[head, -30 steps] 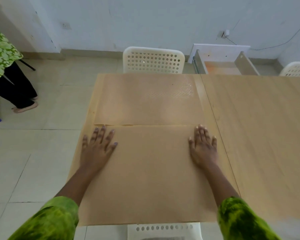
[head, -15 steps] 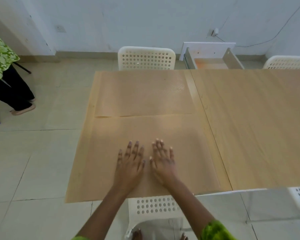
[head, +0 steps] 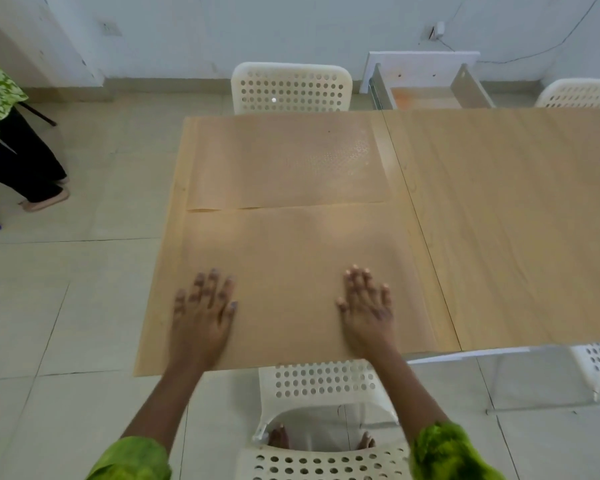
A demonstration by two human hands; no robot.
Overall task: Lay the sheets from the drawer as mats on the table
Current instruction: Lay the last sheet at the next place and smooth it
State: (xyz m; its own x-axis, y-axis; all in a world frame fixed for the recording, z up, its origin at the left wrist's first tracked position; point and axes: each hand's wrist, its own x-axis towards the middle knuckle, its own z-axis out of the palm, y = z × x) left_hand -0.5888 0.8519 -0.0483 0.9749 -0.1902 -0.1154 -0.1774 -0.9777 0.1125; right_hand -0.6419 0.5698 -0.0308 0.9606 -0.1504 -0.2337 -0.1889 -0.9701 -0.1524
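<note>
A: Hands, quick?
B: Your left hand [head: 201, 317] lies flat, fingers spread, on the near sheet [head: 291, 251] toward its left side. Your right hand [head: 368, 310] is flat too, fingers straight, toward the right. Neither one grips anything.
A: Sheets where?
B: Both are on the left part of the wooden table [head: 516, 220]. The near sheet reaches the table's front edge. The far sheet [head: 284, 161] lies just beyond it, edges meeting (its near-left corner lifts slightly).
A: Drawer?
B: The white drawer [head: 426, 95] stands open past the table's far edge, beside a perforated white chair [head: 291, 86]
</note>
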